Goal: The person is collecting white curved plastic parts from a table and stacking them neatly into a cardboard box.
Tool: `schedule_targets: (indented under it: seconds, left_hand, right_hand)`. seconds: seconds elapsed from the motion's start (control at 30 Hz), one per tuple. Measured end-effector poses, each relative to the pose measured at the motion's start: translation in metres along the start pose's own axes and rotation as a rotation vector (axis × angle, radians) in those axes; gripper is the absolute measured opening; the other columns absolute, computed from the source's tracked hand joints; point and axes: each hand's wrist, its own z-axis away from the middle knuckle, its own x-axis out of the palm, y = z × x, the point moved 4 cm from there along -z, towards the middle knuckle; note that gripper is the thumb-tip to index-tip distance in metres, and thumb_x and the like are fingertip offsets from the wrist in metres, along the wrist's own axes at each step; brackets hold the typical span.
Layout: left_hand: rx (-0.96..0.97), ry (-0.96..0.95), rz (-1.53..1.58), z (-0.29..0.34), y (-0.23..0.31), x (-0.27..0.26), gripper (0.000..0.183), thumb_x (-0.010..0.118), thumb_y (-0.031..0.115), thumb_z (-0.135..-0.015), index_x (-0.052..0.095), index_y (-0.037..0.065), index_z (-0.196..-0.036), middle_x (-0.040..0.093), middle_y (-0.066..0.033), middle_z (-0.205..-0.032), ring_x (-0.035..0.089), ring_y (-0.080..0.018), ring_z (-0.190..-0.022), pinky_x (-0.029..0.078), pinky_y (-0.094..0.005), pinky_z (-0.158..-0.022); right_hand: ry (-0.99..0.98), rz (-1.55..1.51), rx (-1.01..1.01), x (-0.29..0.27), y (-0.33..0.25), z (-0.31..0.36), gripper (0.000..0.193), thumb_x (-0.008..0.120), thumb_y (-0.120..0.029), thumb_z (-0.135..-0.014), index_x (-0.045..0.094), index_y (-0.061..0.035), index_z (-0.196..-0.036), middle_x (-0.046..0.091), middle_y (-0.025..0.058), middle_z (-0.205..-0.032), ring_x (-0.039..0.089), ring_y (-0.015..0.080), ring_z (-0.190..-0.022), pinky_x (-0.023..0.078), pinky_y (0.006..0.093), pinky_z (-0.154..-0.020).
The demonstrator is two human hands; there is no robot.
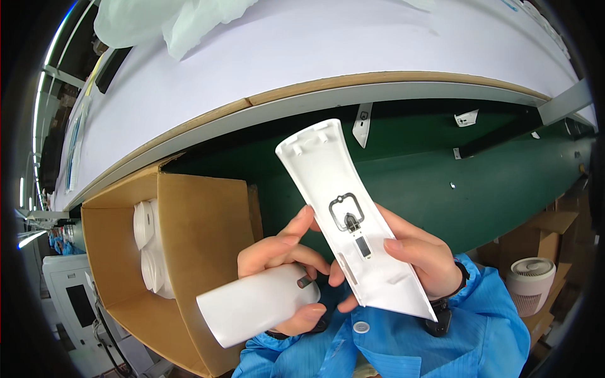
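Note:
In my right hand [423, 255] is a long white plastic shell [320, 165], tilted with its hollow inner face toward me. A black ring-shaped part [346, 206] and a small dark rectangular insert [363, 246] sit in that inner face. My left hand [277, 257] is closed around a second, smooth white curved plastic piece [252, 309], low and to the left. By its fingers at that piece's end shows a small dark cylindrical bit [305, 281]; whether it is gripped or attached is unclear. The left fingertips come close to the shell's left edge.
An open cardboard box [201, 233] on the left contains several white round parts [151, 246]. Ahead stands a white-topped table [302, 57] with a translucent plastic bag [179, 22]. Scraps lie on the green floor [409, 189]. At right, a white cylindrical appliance [530, 286] stands near cardboard boxes.

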Motion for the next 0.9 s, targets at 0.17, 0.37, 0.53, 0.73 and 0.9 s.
schedule_targets:
  seconds: [0.17, 0.37, 0.53, 0.73, 0.9]
  left_hand:
    - [0.026, -0.032, 0.026, 0.006, 0.006, 0.000, 0.078, 0.081, 0.023, -0.069, 0.033, 0.000, -0.126, 0.036, -0.0322, -0.138, 0.064, -0.0238, -0.085, 0.043, -0.0226, -0.061]
    - [0.055, -0.120, 0.008, 0.009, 0.016, -0.002, 0.077, 0.080, 0.010, -0.070, 0.032, 0.002, -0.129, 0.032, -0.0330, -0.140, 0.061, -0.0304, -0.096, 0.050, -0.0349, -0.076]
    - [0.072, -0.136, -0.002, 0.008, 0.020, -0.001, 0.077, 0.081, 0.012, -0.070, 0.032, 0.002, -0.129, 0.033, -0.0335, -0.139, 0.060, -0.0323, -0.101, 0.051, -0.0377, -0.080]
    - [0.121, -0.136, -0.024, 0.006, 0.023, -0.001, 0.075, 0.081, 0.011, -0.069, 0.035, 0.001, -0.127, 0.033, -0.0356, -0.137, 0.061, -0.0345, -0.098, 0.053, -0.0370, -0.077]
    - [0.167, -0.019, -0.014, 0.010, 0.022, 0.004, 0.071, 0.080, 0.016, -0.071, 0.036, -0.002, -0.123, 0.044, -0.0347, -0.127, 0.065, -0.0322, -0.085, 0.054, -0.0345, -0.069]
  right_hand:
    - [-0.006, 0.014, 0.051, 0.012, -0.004, 0.003, 0.077, 0.050, -0.029, -0.089, 0.006, -0.0029, -0.146, 0.028, 0.0276, -0.141, 0.054, 0.0378, -0.106, 0.052, 0.0550, -0.081]
    - [-0.029, -0.001, 0.115, 0.016, -0.005, 0.005, 0.074, 0.049, -0.024, -0.087, 0.009, -0.0027, -0.145, 0.037, 0.0269, -0.133, 0.055, 0.0390, -0.105, 0.051, 0.0547, -0.083]
    - [-0.043, 0.001, 0.115, 0.014, -0.003, 0.005, 0.073, 0.050, -0.025, -0.087, 0.011, -0.0024, -0.144, 0.043, 0.0262, -0.126, 0.055, 0.0392, -0.105, 0.051, 0.0549, -0.083]
    - [-0.055, -0.001, 0.125, 0.013, -0.002, 0.005, 0.071, 0.051, -0.025, -0.087, 0.013, -0.0016, -0.143, 0.043, 0.0260, -0.125, 0.056, 0.0393, -0.105, 0.052, 0.0542, -0.082]
    - [-0.072, 0.005, 0.151, 0.014, -0.001, 0.003, 0.070, 0.050, -0.024, -0.088, 0.013, -0.0007, -0.143, 0.042, 0.0263, -0.127, 0.056, 0.0389, -0.105, 0.052, 0.0530, -0.081]
